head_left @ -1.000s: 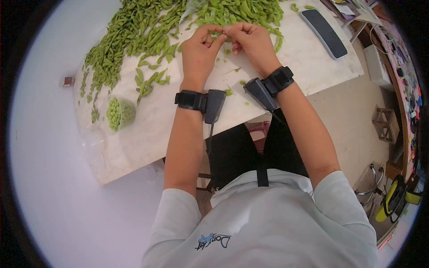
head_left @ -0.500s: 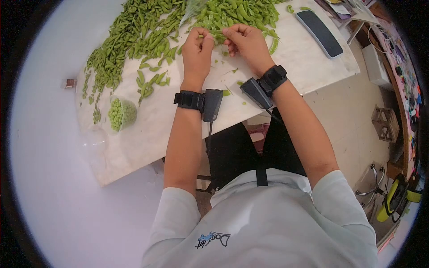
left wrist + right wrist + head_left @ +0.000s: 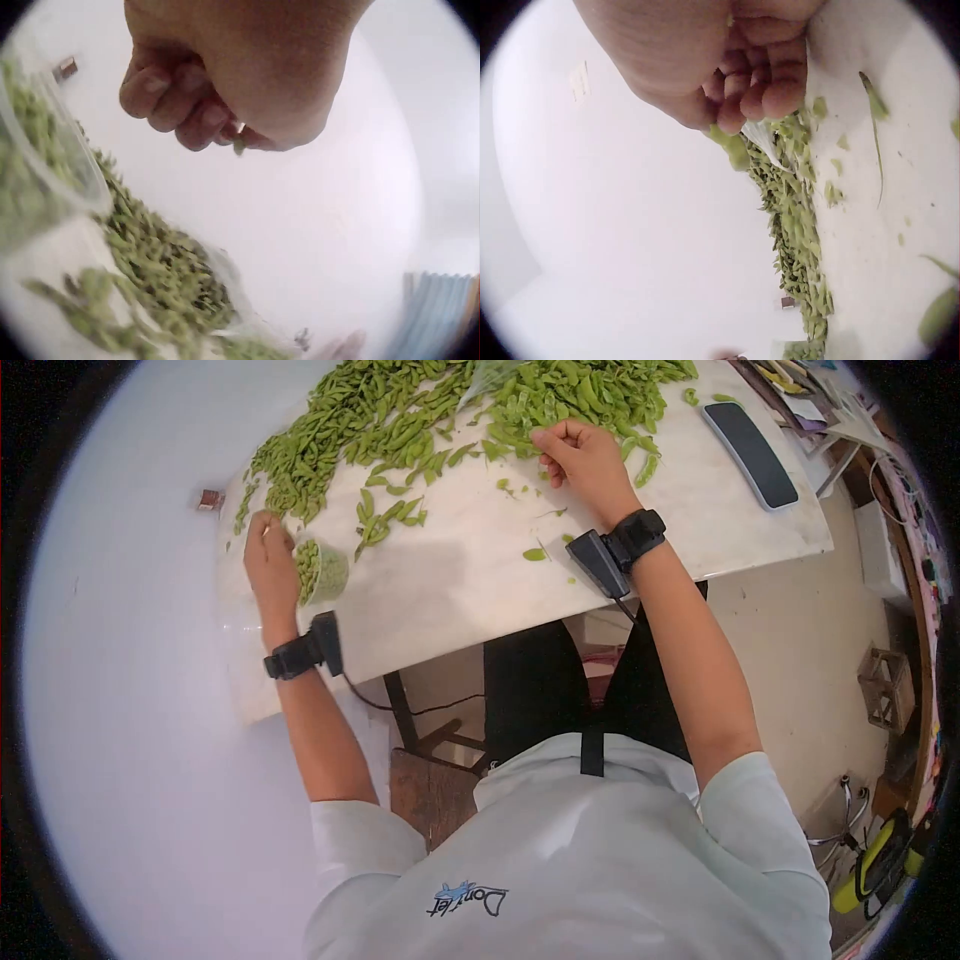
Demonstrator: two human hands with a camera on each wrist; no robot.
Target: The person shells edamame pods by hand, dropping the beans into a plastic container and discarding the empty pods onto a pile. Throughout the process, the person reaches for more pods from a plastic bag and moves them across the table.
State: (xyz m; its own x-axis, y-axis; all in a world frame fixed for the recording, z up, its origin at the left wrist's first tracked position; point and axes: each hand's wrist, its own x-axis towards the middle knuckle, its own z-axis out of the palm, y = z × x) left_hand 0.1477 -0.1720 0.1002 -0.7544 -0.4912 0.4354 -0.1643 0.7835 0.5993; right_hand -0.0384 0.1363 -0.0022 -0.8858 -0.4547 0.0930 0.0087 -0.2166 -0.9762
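Beside the clear plastic cup of shelled green beans, my left hand is over the table's left end. In the left wrist view its curled fingers pinch a small green piece, mostly hidden, with the cup's rim off to the left. My right hand stays at the near edge of the bright green pod heap. Between its thumb and fingertips it pinches a light green pod, seen in the right wrist view.
Darker green pods spread over the table's far left. A clear plastic bag lies between the two heaps. A phone rests near the right edge. A few loose pods and scraps dot the white tabletop.
My left hand has parted from the right hand and swung left to the bean cup. The right hand stays near the pod heap. The head view has shifted somewhat.
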